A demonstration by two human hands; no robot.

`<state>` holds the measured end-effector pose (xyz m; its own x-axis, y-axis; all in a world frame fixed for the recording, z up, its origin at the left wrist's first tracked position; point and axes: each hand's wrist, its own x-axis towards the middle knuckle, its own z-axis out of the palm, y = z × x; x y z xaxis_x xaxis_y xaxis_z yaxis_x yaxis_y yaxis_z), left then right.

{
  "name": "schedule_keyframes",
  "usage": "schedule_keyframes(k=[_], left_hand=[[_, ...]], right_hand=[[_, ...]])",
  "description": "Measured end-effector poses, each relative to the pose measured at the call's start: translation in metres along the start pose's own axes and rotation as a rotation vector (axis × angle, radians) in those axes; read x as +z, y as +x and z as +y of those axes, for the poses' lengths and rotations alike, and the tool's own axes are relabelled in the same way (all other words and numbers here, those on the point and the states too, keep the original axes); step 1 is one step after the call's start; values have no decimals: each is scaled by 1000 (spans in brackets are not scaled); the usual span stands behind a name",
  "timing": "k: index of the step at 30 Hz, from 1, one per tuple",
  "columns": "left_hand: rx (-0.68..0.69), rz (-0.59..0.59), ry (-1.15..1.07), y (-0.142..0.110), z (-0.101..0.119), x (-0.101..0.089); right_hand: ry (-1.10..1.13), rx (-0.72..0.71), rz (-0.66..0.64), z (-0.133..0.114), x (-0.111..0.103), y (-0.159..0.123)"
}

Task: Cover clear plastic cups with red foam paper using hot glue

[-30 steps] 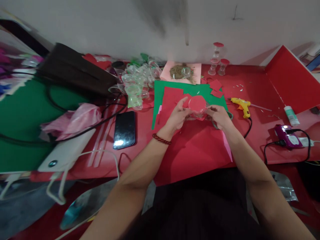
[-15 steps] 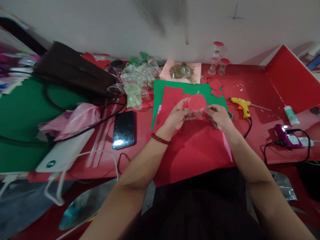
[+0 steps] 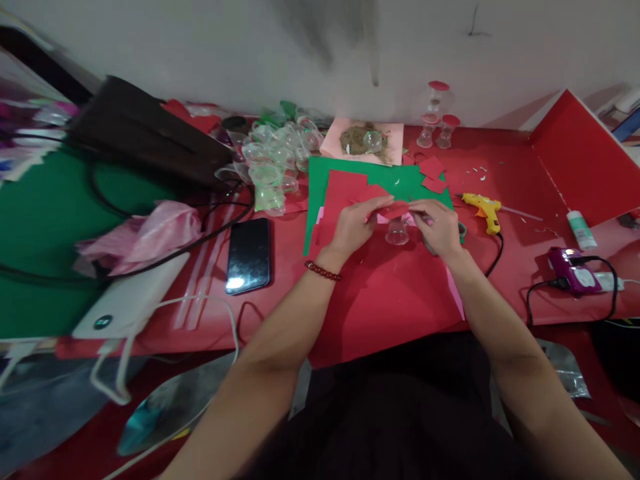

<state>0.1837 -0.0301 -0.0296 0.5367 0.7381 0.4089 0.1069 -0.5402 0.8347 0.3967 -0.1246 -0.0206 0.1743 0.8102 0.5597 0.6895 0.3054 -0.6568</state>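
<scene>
A clear plastic cup piece (image 3: 397, 233) stands in the middle of the red paper sheet (image 3: 385, 293), its flared end down. On top of it sits a round red paper disc (image 3: 394, 210), tilted edge-on to me. My left hand (image 3: 356, 225) pinches the disc's left edge between thumb and fingers. At the opposite edge, my right hand (image 3: 436, 225) grips with closed fingertips. Scissors with a green handle (image 3: 462, 231) lie partly hidden under my right hand.
A yellow glue gun (image 3: 483, 210) lies right, with a purple power adapter (image 3: 574, 270) beyond. Finished red-capped cup pieces (image 3: 429, 123) stand at the back. Several clear cups (image 3: 280, 153) are piled left of the green sheet (image 3: 320, 175). A phone (image 3: 249, 257) lies nearer.
The red-topped cup piece has gone from tipped toward me in both hands to upright on the paper. My fingers have shifted up to the disc's rim.
</scene>
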Motion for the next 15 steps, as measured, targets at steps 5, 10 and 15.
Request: schedule_keyframes(k=[5,10,15], left_hand=[[24,43,-75,-1,1,0],[-199,61,-269,0,17,7],[-345,35,-421,2,15,9]], right_hand=[[-19,-50,-33,3,-8,-1],[-31,-80,-107,0,-17,-3],[-101,-144,-107,-20,-19,-7]])
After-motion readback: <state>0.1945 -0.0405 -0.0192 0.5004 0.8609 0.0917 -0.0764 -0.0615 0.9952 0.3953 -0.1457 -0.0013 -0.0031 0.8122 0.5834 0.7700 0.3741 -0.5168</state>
